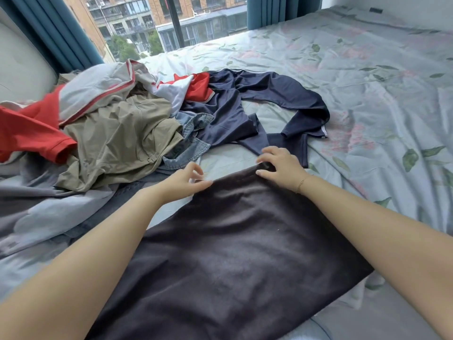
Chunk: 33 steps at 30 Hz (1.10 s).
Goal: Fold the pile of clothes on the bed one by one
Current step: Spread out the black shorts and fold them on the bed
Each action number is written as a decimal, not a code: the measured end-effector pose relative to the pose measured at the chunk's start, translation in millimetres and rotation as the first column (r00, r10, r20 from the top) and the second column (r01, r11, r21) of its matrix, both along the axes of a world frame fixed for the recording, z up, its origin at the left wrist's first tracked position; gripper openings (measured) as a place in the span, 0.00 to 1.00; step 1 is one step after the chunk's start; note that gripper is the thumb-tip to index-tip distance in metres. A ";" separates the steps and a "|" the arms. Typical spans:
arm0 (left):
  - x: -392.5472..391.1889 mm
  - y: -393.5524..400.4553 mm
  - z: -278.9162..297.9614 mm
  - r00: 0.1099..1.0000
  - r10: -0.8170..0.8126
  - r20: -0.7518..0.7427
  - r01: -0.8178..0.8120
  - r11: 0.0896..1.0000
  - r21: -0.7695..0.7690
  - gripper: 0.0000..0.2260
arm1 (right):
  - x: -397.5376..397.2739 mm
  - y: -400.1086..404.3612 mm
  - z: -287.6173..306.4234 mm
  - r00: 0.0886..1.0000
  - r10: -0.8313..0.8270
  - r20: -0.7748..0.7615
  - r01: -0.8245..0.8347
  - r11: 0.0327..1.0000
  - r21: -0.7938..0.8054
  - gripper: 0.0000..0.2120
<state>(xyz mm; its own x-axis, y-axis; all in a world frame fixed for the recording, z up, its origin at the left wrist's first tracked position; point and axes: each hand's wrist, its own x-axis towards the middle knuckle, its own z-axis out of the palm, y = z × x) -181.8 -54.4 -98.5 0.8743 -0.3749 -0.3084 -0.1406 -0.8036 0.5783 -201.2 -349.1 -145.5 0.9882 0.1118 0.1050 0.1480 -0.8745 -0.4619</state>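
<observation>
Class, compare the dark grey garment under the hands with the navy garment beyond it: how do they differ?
The dark grey garment lies spread flat; the navy garment lies twisted and looped. Both hands touch the grey one's far edge; none visibly holds the navy. The grey looks matte, the navy shinier. Both rest on the floral bedsheet.

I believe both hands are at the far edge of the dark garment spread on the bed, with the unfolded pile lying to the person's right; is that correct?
Not quite: the head view shows the left hand and right hand at the dark garment's far edge, but the unfolded pile lies to the person's left.
</observation>
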 end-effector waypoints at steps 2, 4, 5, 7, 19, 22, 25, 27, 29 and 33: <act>-6.3 4.2 -9.8 0.997 0.023 -0.070 -0.030 0.995 -0.100 0.16 | 8.2 -3.2 -2.2 0.998 0.048 -0.042 -0.049 0.999 -0.021 0.12; -9.4 8.3 -24.2 0.998 0.039 0.050 -0.031 0.990 -0.137 0.12 | 14.5 -6.8 -1.2 0.997 0.063 -0.039 -0.064 0.998 -0.026 0.11; -10.1 9.9 -29.6 0.991 0.065 0.114 -0.043 0.981 -0.192 0.08 | 17.0 -8.8 1.1 0.997 0.080 -0.010 -0.080 0.996 -0.025 0.10; -9.9 10.5 -34.5 0.977 0.152 0.149 -0.096 0.940 -0.329 0.08 | 19.6 -10.3 7.7 0.990 0.110 0.083 -0.113 0.993 0.032 0.08; -17.8 3.3 8.4 0.989 -0.022 -0.145 -0.014 0.971 -0.237 0.10 | 30.3 -23.7 26.6 0.923 0.200 -0.328 -0.158 0.976 0.150 0.12; 7.8 0.4 -14.5 0.918 -0.174 0.355 -0.010 0.888 0.460 0.11 | 43.6 -16.1 6.7 0.961 0.155 -0.229 -0.161 0.987 -0.008 0.10; 15.0 -1.9 -36.4 0.933 -0.173 0.316 -0.008 0.868 0.497 0.14 | 48.7 -13.3 3.8 0.971 0.140 -0.194 -0.147 0.989 -0.022 0.07; 13.3 -3.4 -44.1 0.974 -0.037 0.224 -0.040 0.943 0.330 0.13 | 50.2 -12.6 4.6 0.975 0.137 -0.174 -0.145 0.989 -0.032 0.07; 10.8 -2.6 -44.7 0.988 0.074 0.133 -0.096 0.980 0.173 0.10 | 50.2 -11.2 7.0 0.972 0.148 -0.183 -0.156 0.987 -0.027 0.04; 10.4 2.8 -37.1 0.955 0.271 -0.121 -0.280 0.958 -0.065 0.17 | 47.9 -6.0 17.5 0.943 0.151 -0.295 -0.195 0.973 -0.127 0.15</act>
<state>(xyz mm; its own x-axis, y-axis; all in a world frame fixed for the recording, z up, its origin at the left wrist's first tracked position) -171.5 -51.6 -135.6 0.9094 -0.1519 -0.3872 0.1477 -0.7524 0.6420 -153.3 -355.1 -128.0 0.9385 0.2765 -0.2066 0.1866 -0.9100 -0.3704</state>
